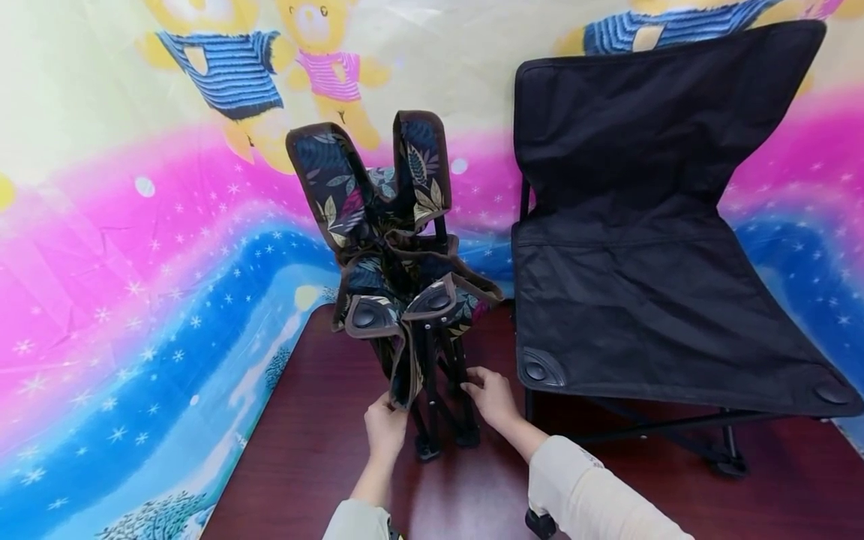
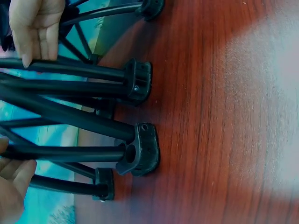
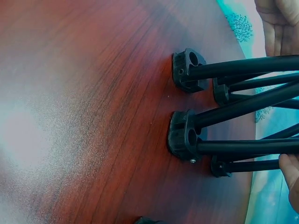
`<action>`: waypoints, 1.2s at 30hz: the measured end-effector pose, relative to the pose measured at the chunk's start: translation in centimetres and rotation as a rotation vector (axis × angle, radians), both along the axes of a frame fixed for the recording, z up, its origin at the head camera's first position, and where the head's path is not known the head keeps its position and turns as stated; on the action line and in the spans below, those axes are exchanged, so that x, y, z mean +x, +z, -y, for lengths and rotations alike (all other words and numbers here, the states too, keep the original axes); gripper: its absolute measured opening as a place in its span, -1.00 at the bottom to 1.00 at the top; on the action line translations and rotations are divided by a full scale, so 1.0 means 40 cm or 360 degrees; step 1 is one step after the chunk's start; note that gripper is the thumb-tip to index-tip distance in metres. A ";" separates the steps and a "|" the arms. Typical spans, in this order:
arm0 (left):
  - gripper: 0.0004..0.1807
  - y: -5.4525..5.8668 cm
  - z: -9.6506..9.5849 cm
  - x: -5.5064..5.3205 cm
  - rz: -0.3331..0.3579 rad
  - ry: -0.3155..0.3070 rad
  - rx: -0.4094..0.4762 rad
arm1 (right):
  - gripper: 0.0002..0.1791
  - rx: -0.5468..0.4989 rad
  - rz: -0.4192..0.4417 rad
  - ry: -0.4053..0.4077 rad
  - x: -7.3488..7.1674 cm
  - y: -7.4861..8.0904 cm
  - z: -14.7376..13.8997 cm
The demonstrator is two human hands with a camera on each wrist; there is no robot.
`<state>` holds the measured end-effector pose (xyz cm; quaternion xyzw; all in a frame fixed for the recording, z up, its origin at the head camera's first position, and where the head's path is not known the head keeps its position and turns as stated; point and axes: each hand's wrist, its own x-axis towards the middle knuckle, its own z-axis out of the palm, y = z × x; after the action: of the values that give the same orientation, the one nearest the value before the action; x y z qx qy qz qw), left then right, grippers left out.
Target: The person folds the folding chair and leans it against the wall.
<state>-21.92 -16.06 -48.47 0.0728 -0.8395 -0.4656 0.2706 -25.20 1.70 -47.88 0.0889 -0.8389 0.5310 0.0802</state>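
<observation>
A partly folded camping chair [image 1: 394, 247] with dark leaf-patterned fabric and brown edging stands upright on the table, its black legs close together. My left hand [image 1: 386, 427] grips a front leg [image 2: 70, 153] just below the hanging fabric; its fingers curl around the tube in the left wrist view. On the chair's right side, my right hand [image 1: 496, 401] holds another leg [image 2: 79, 69] between thumb and fingers. Black plastic feet [image 3: 183, 135] at the leg ends rest on the tabletop. The fabric hides the upper frame.
An unfolded black camping chair [image 1: 648, 285] stands close on the right, with one foot [image 1: 729, 461] near the table's right side. The reddish-brown table [image 1: 290, 450] lies under both chairs. Behind hangs a colourful bear-print backdrop [image 1: 169, 247].
</observation>
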 end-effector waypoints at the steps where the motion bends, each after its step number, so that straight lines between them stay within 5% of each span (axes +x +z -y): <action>1: -0.55 0.001 -0.002 -0.001 -0.0017 0.0016 -0.0046 | -0.79 -0.0002 0.0000 -0.0004 0.000 0.000 0.000; 10: -0.66 0.002 -0.018 -0.001 -0.0060 0.0110 -0.0256 | -0.84 0.0073 -0.0080 -0.0043 0.003 -0.003 0.003; 21: -0.69 0.002 -0.014 -0.006 -0.0069 0.0060 -0.0275 | -0.90 0.0106 -0.0251 -0.0020 0.001 -0.008 0.010; 36: -0.83 -0.007 -0.017 -0.015 -0.0097 0.0091 -0.0269 | -0.92 0.0133 -0.0307 -0.0035 -0.001 -0.009 0.010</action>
<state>-22.52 -15.36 -48.77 0.0595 -0.8648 -0.3871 0.3142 -25.25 1.29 -48.25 0.1335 -0.8496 0.4836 0.1627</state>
